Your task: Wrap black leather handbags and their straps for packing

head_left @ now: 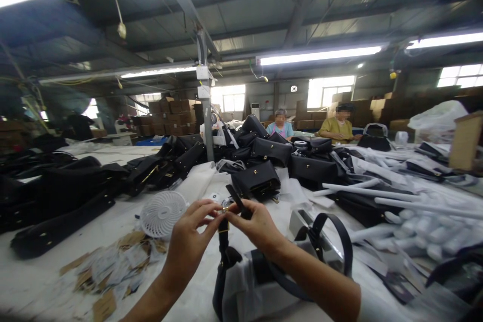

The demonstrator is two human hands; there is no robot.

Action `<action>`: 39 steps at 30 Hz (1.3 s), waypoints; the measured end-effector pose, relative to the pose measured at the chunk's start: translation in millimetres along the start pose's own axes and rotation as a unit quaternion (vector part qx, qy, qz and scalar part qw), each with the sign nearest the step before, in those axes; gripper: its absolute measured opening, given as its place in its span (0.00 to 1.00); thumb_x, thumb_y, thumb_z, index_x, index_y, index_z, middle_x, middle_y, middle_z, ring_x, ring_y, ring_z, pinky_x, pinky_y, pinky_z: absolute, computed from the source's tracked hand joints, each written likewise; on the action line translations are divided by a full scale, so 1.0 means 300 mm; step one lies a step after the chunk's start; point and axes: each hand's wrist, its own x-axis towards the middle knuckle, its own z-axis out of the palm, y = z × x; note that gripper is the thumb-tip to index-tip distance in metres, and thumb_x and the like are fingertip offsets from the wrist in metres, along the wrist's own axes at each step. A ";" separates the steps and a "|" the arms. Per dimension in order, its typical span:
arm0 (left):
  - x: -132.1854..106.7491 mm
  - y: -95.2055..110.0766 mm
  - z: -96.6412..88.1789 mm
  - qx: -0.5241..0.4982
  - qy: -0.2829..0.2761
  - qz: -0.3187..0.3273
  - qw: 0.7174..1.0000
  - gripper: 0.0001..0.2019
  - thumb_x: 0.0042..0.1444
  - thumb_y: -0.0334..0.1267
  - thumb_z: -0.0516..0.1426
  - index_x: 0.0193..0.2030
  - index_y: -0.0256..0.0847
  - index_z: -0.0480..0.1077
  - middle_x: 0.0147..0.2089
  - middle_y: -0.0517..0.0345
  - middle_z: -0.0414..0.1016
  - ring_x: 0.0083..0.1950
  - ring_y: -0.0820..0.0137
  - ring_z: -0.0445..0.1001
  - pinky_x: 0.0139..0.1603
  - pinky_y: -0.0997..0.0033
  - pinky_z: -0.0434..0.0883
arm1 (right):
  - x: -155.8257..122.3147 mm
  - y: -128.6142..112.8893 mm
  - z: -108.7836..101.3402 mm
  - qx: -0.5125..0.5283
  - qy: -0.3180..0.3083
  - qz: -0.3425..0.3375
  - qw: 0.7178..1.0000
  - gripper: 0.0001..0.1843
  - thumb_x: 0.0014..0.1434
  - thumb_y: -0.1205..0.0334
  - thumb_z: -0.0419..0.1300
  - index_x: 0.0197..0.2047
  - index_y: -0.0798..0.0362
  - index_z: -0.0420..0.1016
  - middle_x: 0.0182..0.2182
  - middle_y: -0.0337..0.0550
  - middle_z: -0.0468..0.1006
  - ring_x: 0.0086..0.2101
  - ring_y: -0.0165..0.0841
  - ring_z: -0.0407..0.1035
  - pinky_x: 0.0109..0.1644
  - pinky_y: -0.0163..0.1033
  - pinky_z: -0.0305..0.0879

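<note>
My left hand [188, 236] and my right hand [256, 226] meet above the table, both pinching a small gold clasp [225, 209] at the top of a black strap [223, 246]. The strap hangs down to a black handbag [260, 276] wrapped partly in white paper just below my hands. The bag's curved black handle [335, 226] arches to the right of my right wrist.
A small white fan [163, 213] lies left of my hands, with brown card tags [109, 266] scattered near it. Heaps of black handbags [260, 161] cover the table's middle and left. White wrapped rolls [415, 211] lie at right. Two people sit at the far side.
</note>
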 end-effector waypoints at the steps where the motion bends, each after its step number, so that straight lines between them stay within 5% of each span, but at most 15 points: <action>1: -0.002 0.001 0.000 0.033 0.013 0.028 0.999 0.07 0.60 0.43 0.60 0.42 0.46 0.77 0.50 0.56 0.74 0.45 0.65 0.77 0.46 0.67 0.77 | 0.000 0.005 0.003 0.015 0.002 0.003 1.000 0.19 0.53 0.47 0.68 0.34 0.56 0.81 0.31 0.43 0.80 0.35 0.37 0.73 0.42 0.39 0.67; 5: -0.006 -0.001 0.001 0.118 0.038 0.096 0.988 0.06 0.62 0.40 0.59 0.43 0.46 0.77 0.47 0.55 0.76 0.48 0.63 0.76 0.52 0.65 0.73 | -0.001 0.027 0.016 0.072 0.021 0.020 0.997 0.20 0.50 0.46 0.70 0.35 0.56 0.81 0.31 0.43 0.80 0.35 0.37 0.71 0.42 0.39 0.66; 13: 0.023 0.007 -0.004 0.118 -0.004 0.115 0.986 0.07 0.61 0.39 0.59 0.41 0.46 0.79 0.46 0.53 0.78 0.46 0.63 0.78 0.51 0.67 0.74 | -0.004 0.054 0.013 0.090 0.013 0.021 0.996 0.19 0.54 0.46 0.68 0.35 0.55 0.81 0.30 0.40 0.78 0.34 0.35 0.70 0.42 0.38 0.64; 18: 0.048 0.014 0.004 -0.034 -0.050 -0.062 0.996 0.12 0.58 0.46 0.62 0.44 0.43 0.75 0.44 0.55 0.79 0.43 0.63 0.79 0.44 0.68 0.77 | 0.008 0.059 0.009 0.107 0.013 0.026 0.994 0.19 0.53 0.46 0.68 0.35 0.55 0.80 0.31 0.41 0.78 0.35 0.35 0.70 0.43 0.38 0.65; 24: 0.029 -0.019 0.024 -0.183 -0.162 -0.176 0.954 0.17 0.59 0.48 0.61 0.50 0.40 0.76 0.48 0.52 0.81 0.51 0.61 0.78 0.52 0.65 0.74 | 0.025 0.056 -0.012 0.108 -0.016 0.026 0.994 0.19 0.53 0.47 0.68 0.36 0.56 0.81 0.33 0.43 0.81 0.38 0.37 0.73 0.46 0.39 0.67; 31: 0.027 -0.038 0.035 -0.188 -0.097 -0.206 0.955 0.19 0.55 0.50 0.64 0.48 0.40 0.77 0.45 0.53 0.82 0.47 0.59 0.78 0.46 0.65 0.76 | -0.032 0.046 -0.082 -0.010 -0.019 0.023 0.999 0.15 0.57 0.52 0.65 0.40 0.55 0.82 0.36 0.43 0.82 0.41 0.39 0.74 0.49 0.40 0.66; 35: 0.025 -0.069 0.041 -0.207 -0.054 -0.234 0.948 0.22 0.52 0.52 0.66 0.47 0.38 0.76 0.45 0.52 0.82 0.47 0.58 0.79 0.45 0.64 0.78 | -0.132 0.025 -0.160 -0.085 -0.011 0.052 0.995 0.23 0.63 0.44 0.57 0.44 0.55 0.80 0.40 0.46 0.81 0.40 0.40 0.73 0.47 0.42 0.66; 39: 0.019 -0.111 0.051 -0.233 -0.038 -0.286 0.929 0.27 0.49 0.55 0.66 0.51 0.38 0.74 0.45 0.52 0.82 0.50 0.59 0.79 0.50 0.67 0.77 | -0.288 0.047 -0.237 -0.097 0.025 0.054 0.993 0.34 0.69 0.39 0.43 0.34 0.54 0.81 0.41 0.48 0.80 0.42 0.39 0.72 0.51 0.42 0.64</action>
